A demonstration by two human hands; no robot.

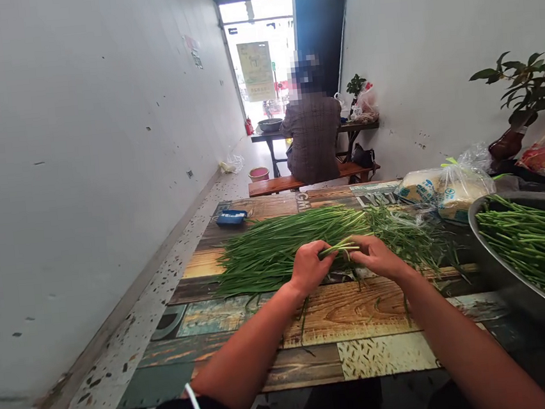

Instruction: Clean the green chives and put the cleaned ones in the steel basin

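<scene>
A wide pile of long green garlic chives [276, 243] lies across the patterned wooden table [341, 317]. At the pile's near side, my left hand [311, 266] is closed around a few chives, their pale stem ends [346, 245] sticking out to the right. My right hand [374, 256] pinches at those pale ends with thumb and fingers. Thin loose trimmings [413, 236] are heaped just beyond and right of my right hand. Some stray bits lie on the boards below both hands.
A large metal basin [482, 248] of cut green stems stands at the right. Behind it are plastic-bagged packages [459, 193] and a potted plant [512, 139]. A blue box [231, 217] sits at the far left. Beyond, a person [314, 133] sits on a bench [275, 185].
</scene>
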